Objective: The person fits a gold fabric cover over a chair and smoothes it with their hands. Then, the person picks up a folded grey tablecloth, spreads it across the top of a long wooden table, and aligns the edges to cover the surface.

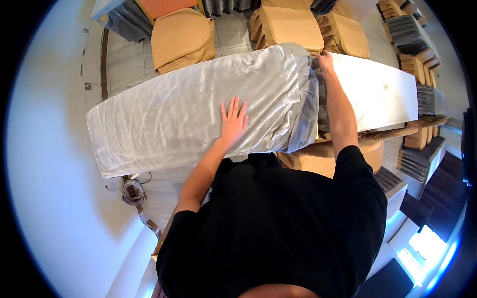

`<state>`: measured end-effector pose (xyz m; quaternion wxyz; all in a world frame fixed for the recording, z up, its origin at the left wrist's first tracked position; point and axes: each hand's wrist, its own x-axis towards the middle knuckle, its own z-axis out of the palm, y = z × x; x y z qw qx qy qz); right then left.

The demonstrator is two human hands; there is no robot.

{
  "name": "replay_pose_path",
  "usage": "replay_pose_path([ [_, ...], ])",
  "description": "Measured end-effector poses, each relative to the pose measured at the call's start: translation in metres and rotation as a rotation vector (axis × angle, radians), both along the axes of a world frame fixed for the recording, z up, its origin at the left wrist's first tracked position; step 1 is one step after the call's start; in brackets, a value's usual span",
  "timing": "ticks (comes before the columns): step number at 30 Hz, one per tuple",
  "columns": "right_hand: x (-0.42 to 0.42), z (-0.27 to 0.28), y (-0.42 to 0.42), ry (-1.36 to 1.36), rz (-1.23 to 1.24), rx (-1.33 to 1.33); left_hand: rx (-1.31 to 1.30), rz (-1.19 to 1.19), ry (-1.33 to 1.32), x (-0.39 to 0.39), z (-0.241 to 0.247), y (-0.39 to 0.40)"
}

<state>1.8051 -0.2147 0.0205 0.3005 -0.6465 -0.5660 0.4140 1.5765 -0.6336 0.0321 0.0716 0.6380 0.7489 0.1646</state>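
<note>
A grey, shiny table cover (167, 111) lies over the long table in front of me, wrinkled and bunched towards its right end. Flat on this cloth rests my left hand (234, 122), fingers spread and holding nothing. My right hand (325, 62) is at the far edge, beside the gathered end of the cover and over the near end of a bare white tabletop (376, 89). Its fingers point away from me, and whether they grip any cloth is too small to tell. Dark grey folds hang between the two tabletops.
Tan-covered chairs (292, 26) stand along the far side, one with an orange back (167, 7). Another tan chair (316, 162) is close on my near right. A coiled cable (134, 193) lies on the floor by the white wall (56, 149) at left. Further skirted tables (406, 33) line the right.
</note>
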Motion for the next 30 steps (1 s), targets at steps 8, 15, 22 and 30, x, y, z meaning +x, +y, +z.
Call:
replay_pose_path([
  [8, -0.027, -0.006, -0.192, -0.785, 0.428, 0.615, 0.001, 0.015, 0.091, 0.005, -0.009, 0.067],
  [15, -0.054, 0.000, -0.264, -0.809, 0.538, 0.521, 0.023, 0.052, 0.157, -0.027, -0.018, 0.129],
  [22, -0.004, 0.001, -0.116, -0.752, 0.466, 0.361, -0.074, 0.013, 0.130, 0.026, -0.015, 0.179],
  [30, 0.068, 0.003, -0.196, -0.469, 0.283, -0.112, -0.024, -0.153, 0.054, 0.087, -0.007, 0.121],
])
